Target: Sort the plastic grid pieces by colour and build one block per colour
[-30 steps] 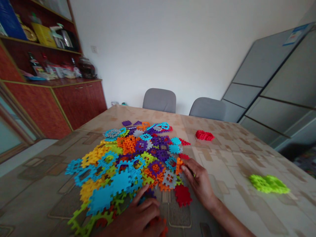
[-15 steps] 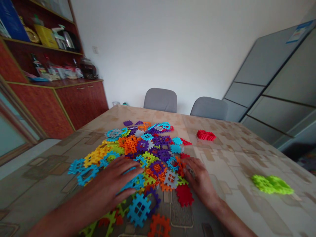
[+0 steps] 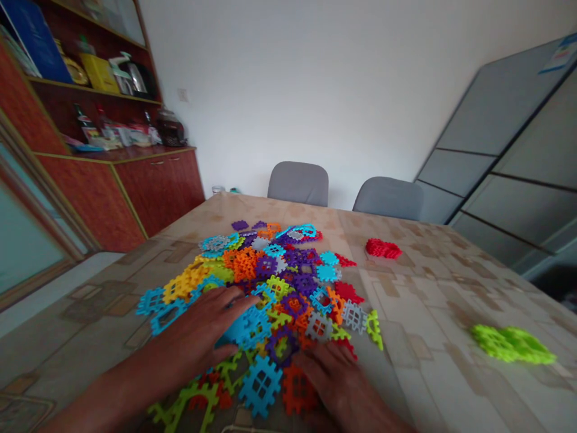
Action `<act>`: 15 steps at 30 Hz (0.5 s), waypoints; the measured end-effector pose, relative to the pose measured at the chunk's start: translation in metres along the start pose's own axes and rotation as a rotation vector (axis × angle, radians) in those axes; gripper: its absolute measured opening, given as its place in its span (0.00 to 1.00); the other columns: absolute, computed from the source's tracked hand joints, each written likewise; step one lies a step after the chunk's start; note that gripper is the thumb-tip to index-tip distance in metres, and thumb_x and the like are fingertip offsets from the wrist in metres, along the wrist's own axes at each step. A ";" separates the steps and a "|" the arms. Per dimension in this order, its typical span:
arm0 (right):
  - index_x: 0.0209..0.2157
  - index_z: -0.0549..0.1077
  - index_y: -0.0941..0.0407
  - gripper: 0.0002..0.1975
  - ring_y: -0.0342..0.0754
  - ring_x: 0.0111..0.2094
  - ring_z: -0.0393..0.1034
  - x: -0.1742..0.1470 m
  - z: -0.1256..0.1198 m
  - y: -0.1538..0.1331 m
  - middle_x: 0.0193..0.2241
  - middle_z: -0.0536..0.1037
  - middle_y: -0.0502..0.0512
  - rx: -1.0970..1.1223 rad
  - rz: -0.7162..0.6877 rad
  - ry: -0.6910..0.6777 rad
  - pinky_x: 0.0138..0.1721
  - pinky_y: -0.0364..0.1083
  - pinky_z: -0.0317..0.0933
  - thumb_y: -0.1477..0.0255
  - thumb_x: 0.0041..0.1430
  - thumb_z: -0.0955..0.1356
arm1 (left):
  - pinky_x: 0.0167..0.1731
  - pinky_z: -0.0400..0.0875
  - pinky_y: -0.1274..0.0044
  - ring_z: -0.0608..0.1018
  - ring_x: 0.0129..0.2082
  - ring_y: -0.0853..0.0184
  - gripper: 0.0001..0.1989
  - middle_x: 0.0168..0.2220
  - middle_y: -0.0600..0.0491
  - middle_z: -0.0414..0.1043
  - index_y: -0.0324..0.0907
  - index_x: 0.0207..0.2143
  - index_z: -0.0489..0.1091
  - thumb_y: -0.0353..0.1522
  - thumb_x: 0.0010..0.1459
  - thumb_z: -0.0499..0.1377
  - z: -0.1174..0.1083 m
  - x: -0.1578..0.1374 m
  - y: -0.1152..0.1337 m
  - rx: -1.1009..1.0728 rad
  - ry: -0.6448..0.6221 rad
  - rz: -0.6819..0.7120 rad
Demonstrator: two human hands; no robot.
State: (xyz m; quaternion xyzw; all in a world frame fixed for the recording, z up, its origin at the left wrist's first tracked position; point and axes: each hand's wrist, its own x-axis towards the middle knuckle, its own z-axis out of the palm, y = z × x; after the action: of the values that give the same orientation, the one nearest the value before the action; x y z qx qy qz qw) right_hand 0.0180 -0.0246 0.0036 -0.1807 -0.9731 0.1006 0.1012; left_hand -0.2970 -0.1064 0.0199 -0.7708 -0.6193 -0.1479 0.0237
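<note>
A heap of toothed plastic building pieces in many colours covers the middle of the table. My left hand (image 3: 211, 322) lies on its left side, fingers stretched over blue pieces (image 3: 252, 328), thumb apart. Whether it grips one of them is hidden. At the near edge, my right hand (image 3: 336, 379) rests palm down with fingers spread, touching an orange-red window piece (image 3: 295, 390). Beside that piece is a blue window piece (image 3: 261, 385). A purple piece (image 3: 282, 346) and a grey window piece (image 3: 318, 325) lie just beyond my right fingers. Red shows partly from under that hand.
On the right of the patterned table (image 3: 428, 313) lie a stack of lime-green pieces (image 3: 514, 344) and a stack of red pieces (image 3: 383, 248). Two grey chairs (image 3: 298, 183) stand behind the far edge. A wooden cabinet (image 3: 153, 192) is at the left, a grey wardrobe (image 3: 469, 132) at the right.
My right hand has moved from the heap's right side toward me, onto the near pieces. A grey piece and a lime-green piece now show on the right. My left hand stays over the blue pieces.
</note>
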 end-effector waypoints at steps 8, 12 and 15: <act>0.60 0.68 0.54 0.28 0.59 0.54 0.69 0.010 -0.030 -0.011 0.55 0.75 0.60 0.110 0.098 0.012 0.56 0.56 0.64 0.73 0.59 0.72 | 0.64 0.62 0.64 0.67 0.66 0.55 0.39 0.68 0.54 0.61 0.59 0.69 0.54 0.27 0.59 0.61 -0.026 0.014 0.004 -0.241 -0.045 -0.068; 0.65 0.61 0.56 0.42 0.61 0.48 0.72 0.023 -0.006 -0.020 0.52 0.76 0.64 0.056 -0.047 0.052 0.49 0.56 0.67 0.57 0.53 0.76 | 0.63 0.62 0.65 0.70 0.63 0.56 0.39 0.65 0.54 0.66 0.57 0.68 0.55 0.29 0.57 0.63 -0.039 0.021 0.006 -0.394 0.004 -0.141; 0.67 0.58 0.60 0.51 0.61 0.43 0.73 0.034 0.021 -0.027 0.47 0.78 0.66 -0.029 -0.103 0.152 0.44 0.57 0.68 0.51 0.49 0.76 | 0.60 0.66 0.66 0.73 0.59 0.56 0.40 0.61 0.53 0.70 0.57 0.68 0.55 0.32 0.56 0.65 -0.044 0.022 0.011 -0.474 0.052 -0.149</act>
State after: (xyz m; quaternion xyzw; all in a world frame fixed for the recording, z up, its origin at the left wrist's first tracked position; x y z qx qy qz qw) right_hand -0.0269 -0.0396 -0.0050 -0.1388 -0.9720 0.0671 0.1774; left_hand -0.2910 -0.0981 0.0686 -0.7031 -0.6215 -0.3101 -0.1526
